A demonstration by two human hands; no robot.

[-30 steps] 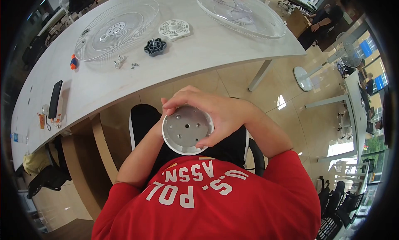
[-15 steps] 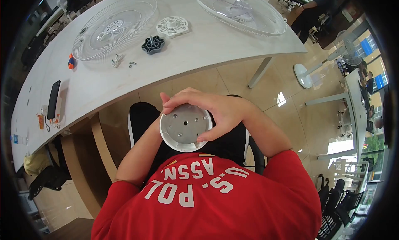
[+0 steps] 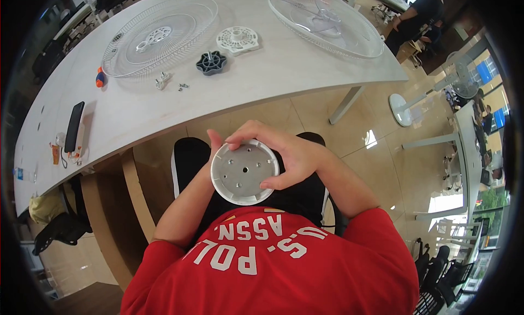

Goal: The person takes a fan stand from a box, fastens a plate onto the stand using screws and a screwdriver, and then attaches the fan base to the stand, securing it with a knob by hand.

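Observation:
Over my lap I hold a round white housing [image 3: 236, 175] with a grey metal plate set inside its rim. Several small holes and studs dot the plate, around a dark centre hole. My right hand [image 3: 293, 158] grips the housing from the right, fingers across its far rim and thumb on the near right edge. My left hand [image 3: 215, 142] is mostly hidden behind the housing, with a digit showing at the upper left; its forearm reaches in beneath the left side. On the table beyond are a dark star-shaped knob [image 3: 211, 63] and a white round slotted cover [image 3: 238, 39].
The white table [image 3: 164, 109] bears two fan grilles, one [image 3: 188, 45] at left and one [image 3: 355, 45] with clear blades at right. Small screws [image 3: 183, 87], a white fitting [image 3: 162, 81], an orange-blue object [image 3: 100, 78] and a black phone-like slab [image 3: 74, 127] lie there. A cardboard box [image 3: 117, 206] stands at left.
The housing has tilted so its plate faces me more fully, showing more holes. Both hands keep their hold. The whole view has shifted slightly, with the table now lower and further right.

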